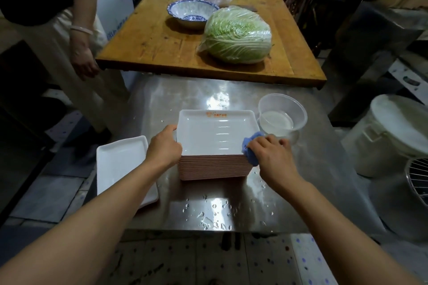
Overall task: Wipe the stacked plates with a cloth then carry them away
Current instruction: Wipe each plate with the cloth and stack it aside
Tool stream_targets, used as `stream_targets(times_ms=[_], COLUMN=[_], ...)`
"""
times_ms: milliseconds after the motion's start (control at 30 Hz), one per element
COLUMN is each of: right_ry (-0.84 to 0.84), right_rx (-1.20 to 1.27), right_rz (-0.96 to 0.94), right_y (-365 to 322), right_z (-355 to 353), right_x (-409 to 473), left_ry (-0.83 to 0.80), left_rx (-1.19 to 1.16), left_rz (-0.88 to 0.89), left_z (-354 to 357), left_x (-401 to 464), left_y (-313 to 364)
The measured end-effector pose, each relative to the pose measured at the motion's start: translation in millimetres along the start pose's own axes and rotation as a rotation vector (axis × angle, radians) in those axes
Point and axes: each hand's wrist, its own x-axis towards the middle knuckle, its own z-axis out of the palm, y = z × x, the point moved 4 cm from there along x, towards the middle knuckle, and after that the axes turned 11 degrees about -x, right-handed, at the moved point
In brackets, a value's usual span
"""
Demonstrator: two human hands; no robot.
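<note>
- Standing on the wet steel table (301, 180), the plate stack (214, 165) sits beside a clear tub (281, 114).
- Left hand (163, 147) grips the stack's left edge, fingers curled over the rim.
- Right hand (274, 157) clutches a blue cloth (250, 149) against the top plate's right edge.
- A single plate (122, 169) lies left of the stack.

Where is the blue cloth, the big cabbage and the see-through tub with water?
blue cloth (251, 156): head view, on the bunched fabric below the fingers.
cabbage (236, 34): head view, middle of its wrapped leaves.
clear tub (301, 113): head view, on its right wall.
</note>
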Motion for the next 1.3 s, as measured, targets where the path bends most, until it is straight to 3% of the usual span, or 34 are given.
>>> stream_targets(times_ms=[100,167,267,367,567,933,1100,1300], right_ry=[0.026,0.112,0.185,0.183,0.202,0.233,0.421,0.647], right_rx=[0.052,0.241,0.536,0.597,0.729,0.813,0.878,0.960], right_rz=[0.054,0.150,0.274,0.343,0.421,0.483,0.530,0.435], right_y=[10.4,21.4,35.8,43.1,49.9,47.1,51.9,51.8], right_z=[-5.0,-10.6,-14.3,-10.9,-6.1,-13.9,-45.3,-106.8], right_x=[-5.2,-14.0,-26.1,-33.8,-44.7,-59.2,-61.8,-56.1], left_ry=[0.134,0.209,0.128,-0.020,0.039,0.155,0.226,0.133], left_rx=[0.293,0.403,0.466,0.641,0.781,0.548,0.411,-0.062], left_rz=[0.095,0.248,0.537,0.617,0.804,0.858,0.917,0.769], left_z=[-0.2,6.1,31.2,58.2,64.0,39.8,13.9,-21.4], left_x=[-10.3,-24.4,-41.7,-46.1,-59.2,-74.3,-90.0,-103.9], left_y=[12.9,27.3,50.5,57.5,73.1,81.0,117.2,129.2])
